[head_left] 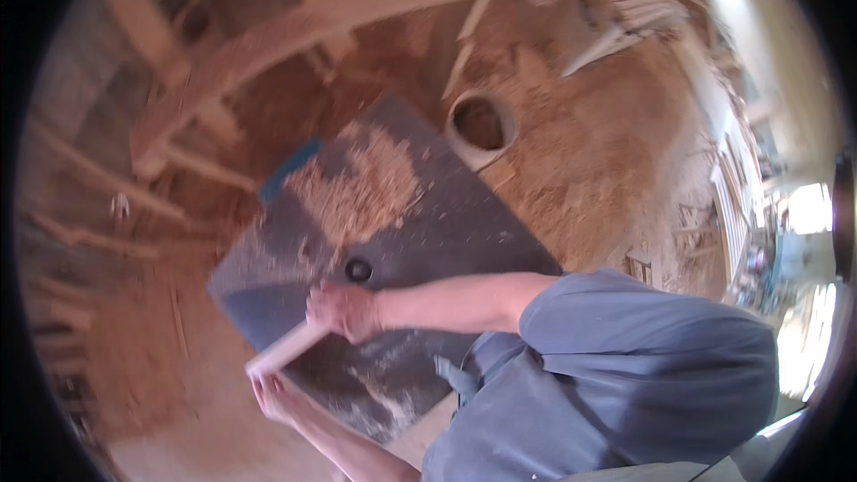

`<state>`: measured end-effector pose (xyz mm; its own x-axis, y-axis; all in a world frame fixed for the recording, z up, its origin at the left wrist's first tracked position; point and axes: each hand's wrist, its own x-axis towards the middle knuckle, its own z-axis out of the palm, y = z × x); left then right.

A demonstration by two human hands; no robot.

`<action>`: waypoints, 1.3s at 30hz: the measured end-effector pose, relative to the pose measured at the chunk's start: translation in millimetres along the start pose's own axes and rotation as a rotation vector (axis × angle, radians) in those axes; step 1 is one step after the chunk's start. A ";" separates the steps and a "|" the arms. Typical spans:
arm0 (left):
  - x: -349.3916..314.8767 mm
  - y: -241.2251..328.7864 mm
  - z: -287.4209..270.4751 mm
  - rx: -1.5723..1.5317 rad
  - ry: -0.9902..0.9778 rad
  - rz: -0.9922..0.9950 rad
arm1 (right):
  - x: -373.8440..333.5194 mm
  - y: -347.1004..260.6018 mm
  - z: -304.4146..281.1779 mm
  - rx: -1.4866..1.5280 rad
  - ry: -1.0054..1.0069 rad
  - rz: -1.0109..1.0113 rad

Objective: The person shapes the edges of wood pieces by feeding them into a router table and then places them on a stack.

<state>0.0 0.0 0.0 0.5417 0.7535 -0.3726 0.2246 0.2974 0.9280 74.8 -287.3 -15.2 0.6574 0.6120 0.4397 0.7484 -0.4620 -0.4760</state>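
Observation:
A short pale wooden block (290, 348) spans between my two hands at the near left edge of a dark flat machine table (464, 245). My left hand (275, 395) grips its outer end, just beyond the table's edge. Around the other end, over the tabletop, my right hand (346, 311) is closed. Just past my right hand, a round black fitting (358, 270) sits in the table surface. Wood shavings (366, 183) lie heaped on the far part of the table. Motion blur hides fine detail of the fingers.
Beyond the table's far right edge stands a pale round tube (482, 123) with an open top. Sawdust (607, 170) covers the floor there. A long curved wooden beam (321, 27) and other timbers lie at the far left. Something blue (290, 170) shows behind the table.

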 end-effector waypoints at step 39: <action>-593.0 -183.2 361.1 0.654 -1.358 -0.253 | -596.6 116.7 -425.2 1.337 1.199 1.871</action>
<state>-69.8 -713.1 48.0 0.6635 -0.4741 -0.5788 0.5318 -0.2454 0.8106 -192.6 -979.2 -9.2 0.3352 -0.3107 -0.8895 -0.3771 0.8209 -0.4288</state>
